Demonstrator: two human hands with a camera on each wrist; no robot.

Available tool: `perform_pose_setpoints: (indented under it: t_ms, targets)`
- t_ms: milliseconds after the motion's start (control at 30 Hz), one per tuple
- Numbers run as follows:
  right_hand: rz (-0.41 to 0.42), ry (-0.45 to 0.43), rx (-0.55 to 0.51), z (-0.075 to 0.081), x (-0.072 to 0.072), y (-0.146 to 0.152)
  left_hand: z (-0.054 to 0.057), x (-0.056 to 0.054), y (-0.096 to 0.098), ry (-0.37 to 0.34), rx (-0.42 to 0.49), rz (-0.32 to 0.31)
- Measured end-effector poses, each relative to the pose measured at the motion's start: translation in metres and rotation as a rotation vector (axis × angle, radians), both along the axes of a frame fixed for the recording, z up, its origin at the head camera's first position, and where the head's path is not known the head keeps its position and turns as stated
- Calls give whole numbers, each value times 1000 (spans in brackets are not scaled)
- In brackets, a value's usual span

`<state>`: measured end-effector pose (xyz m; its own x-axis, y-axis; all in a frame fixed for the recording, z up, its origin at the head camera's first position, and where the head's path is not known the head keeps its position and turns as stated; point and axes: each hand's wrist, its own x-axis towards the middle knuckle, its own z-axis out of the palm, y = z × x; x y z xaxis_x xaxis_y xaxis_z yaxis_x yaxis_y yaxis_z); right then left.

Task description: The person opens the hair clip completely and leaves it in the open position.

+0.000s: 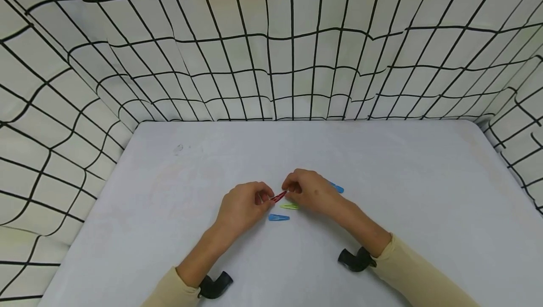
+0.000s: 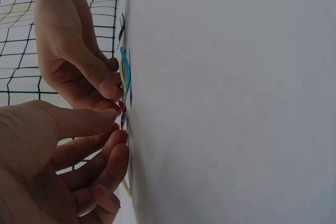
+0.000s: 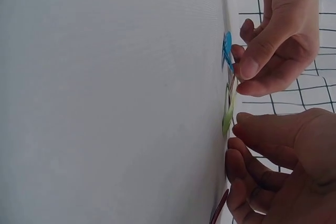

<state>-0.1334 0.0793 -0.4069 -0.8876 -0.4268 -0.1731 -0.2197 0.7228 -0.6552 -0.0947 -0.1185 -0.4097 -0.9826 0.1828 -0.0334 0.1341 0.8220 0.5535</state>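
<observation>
A red snap hair clip (image 1: 278, 197) spans the small gap between the two hands, just above the table. The left hand (image 1: 245, 203) pinches its left end between thumb and fingers. At the clip's other end, the right hand (image 1: 313, 191) has its thumb and fingertips closed on the tip. Below the red clip lie a green hair clip (image 1: 290, 207) and a blue hair clip (image 1: 278, 218). Another blue clip (image 1: 337, 187) shows partly behind the right hand. In the right wrist view a dark red clip (image 3: 219, 206) lies beyond the right hand's fingers.
A white table (image 1: 407, 165) spreads around the hands. Walls of white cloth with a black grid (image 1: 292, 52) rise at its back and sides. Under the left hand a yellowish clip (image 2: 126, 187) shows in part. Black curved pieces (image 1: 216, 285) are on both wrists.
</observation>
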Motion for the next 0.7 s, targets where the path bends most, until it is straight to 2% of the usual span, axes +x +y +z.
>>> perform_pose_setpoints:
  t_ms: [300, 700]
  targets:
    - [-8, 11, 63, -1, -1, -6, 0, 0, 1, -8, -13, -8]
    - [-6, 9, 53, -1, 0, -8, -1, 0, 1, -4, -13, -1]
